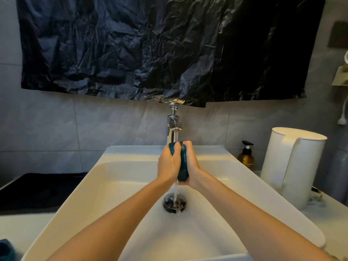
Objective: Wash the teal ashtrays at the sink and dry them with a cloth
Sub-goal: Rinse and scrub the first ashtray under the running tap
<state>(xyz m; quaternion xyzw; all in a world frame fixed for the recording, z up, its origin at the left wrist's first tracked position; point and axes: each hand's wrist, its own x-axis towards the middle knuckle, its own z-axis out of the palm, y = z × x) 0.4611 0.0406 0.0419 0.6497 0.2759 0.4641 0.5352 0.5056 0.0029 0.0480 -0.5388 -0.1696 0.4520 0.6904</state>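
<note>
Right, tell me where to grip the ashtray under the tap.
Take the ashtray by its two broad sides, coming in from left and right. It stands on edge under the tap, narrow rim towards the camera, so those sides face outward. The left hand and right hand hold it so, fingers curled over its top.

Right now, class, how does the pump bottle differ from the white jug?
The pump bottle is amber with a black pump; the white jug is all white with a handle. The bottle is smaller and nearer the wall than the jug. Both stand upright beside the sink.
</note>
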